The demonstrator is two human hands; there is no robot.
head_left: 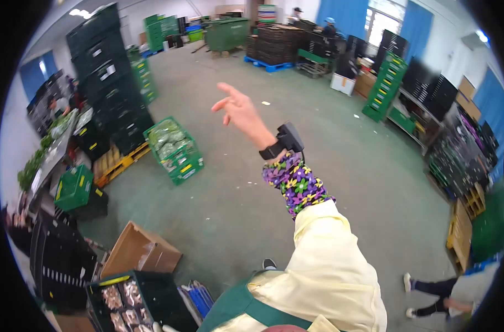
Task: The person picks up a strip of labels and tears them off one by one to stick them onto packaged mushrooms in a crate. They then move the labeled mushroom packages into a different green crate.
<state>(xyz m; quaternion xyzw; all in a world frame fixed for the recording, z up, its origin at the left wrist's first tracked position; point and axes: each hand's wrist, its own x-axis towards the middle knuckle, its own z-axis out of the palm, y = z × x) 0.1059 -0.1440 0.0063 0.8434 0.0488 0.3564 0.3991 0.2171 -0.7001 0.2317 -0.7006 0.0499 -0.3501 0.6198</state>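
My right hand [240, 110] is stretched out in mid-air above the floor, with its fingers apart and nothing in them. A black strap with a dark box-shaped device [289, 138] sits round that wrist, above a flowered cuff [297, 182] and a pale yellow sleeve. Beyond the hand, to the left, a green crate [185, 169] of bagged leafy greens [168, 138] stands on the floor, apart from the fingers. My left hand is not visible. At the bottom left, a dark crate [166, 296] holds several clear packs of brownish-pink food [132, 293].
Tall dark crates [111, 83] stand on a wooden pallet [122, 164] at left. An open cardboard box [166, 255] lies nearer. Green crates [386, 86] and a rack [410, 124] line the right side. A person [457, 293] is at lower right; others work farther back.
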